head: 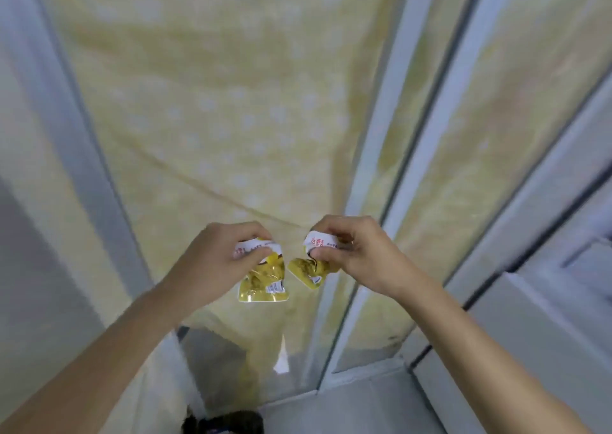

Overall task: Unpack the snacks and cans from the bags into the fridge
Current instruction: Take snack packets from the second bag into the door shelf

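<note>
My left hand (212, 261) grips a small yellow snack packet (263, 281) by its white top edge, and the packet hangs below my fingers. My right hand (357, 255) pinches a second yellow snack packet (309, 269) of the same kind, tilted down to the left. Both packets are held side by side at mid frame, a small gap between them. Behind them hangs a pale yellow dotted cloth (231, 102). No fridge interior or cans can be made out; the picture is blurred.
White frame posts (390, 155) run upward on the right of the cloth, and a pale wall or panel (39, 135) stands on the left. A dark object (228, 423) lies at the bottom edge on a grey floor. White panels (546, 317) stand at the right.
</note>
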Demonstrator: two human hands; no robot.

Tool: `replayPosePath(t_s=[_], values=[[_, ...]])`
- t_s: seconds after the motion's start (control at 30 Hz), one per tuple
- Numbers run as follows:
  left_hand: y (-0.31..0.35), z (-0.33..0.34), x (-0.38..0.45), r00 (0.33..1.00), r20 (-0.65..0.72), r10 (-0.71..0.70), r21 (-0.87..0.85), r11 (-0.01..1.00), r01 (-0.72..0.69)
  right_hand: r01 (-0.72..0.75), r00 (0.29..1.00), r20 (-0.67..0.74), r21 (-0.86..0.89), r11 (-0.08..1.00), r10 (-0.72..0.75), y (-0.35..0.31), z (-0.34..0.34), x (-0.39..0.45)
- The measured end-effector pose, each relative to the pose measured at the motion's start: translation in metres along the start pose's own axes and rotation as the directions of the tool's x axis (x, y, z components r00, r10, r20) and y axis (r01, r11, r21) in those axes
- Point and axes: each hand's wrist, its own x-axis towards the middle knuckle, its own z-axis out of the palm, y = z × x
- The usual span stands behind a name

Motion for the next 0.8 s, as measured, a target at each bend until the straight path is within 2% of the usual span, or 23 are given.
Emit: replayPosePath(t_s=[0.1, 0.23, 0.4, 0.5, 0.57, 0.7, 0.8], values=[[0.069, 0.073, 0.057, 0.974, 0.159, 0.162, -0.077, 0.986, -0.151, -0.147, 0.973, -0.187, -0.052, 0.988, 0.135, 0.034, -0.082, -0.064], [0.162, 0.181, 0.112, 0.883, 0.298, 0.362, -0.157, 0.931, -0.328, -0.336, 0.885, -0.388, -0.148, 0.93, 0.258, 0.071, -0.173, -0.156], [0.271, 0.305, 0.147, 0.738, 0.365, 0.567, -0.29, 0.823, -0.489, -0.533, 0.731, -0.607, -0.219, 0.817, 0.314, 0.095, -0.263, -0.26], [0.326, 0.371, 0.154, 0.661, 0.397, 0.637, -0.367, 0.77, -0.522, -0.632, 0.63, -0.708, -0.228, 0.741, 0.32, 0.103, -0.297, -0.31], [0.36, 0.411, 0.155, 0.609, 0.426, 0.669, -0.421, 0.743, -0.521, -0.695, 0.535, -0.787, -0.204, 0.689, 0.307, 0.109, -0.312, -0.338], [0.419, 0.485, 0.152, 0.487, 0.433, 0.759, -0.511, 0.651, -0.561, -0.853, 0.268, -0.93, -0.107, 0.51, 0.253, 0.119, -0.333, -0.388], [0.459, 0.532, 0.15, 0.454, 0.427, 0.782, -0.566, 0.622, -0.54, -0.922, 0.094, -0.965, 0.008, 0.388, 0.243, 0.127, -0.348, -0.416]])
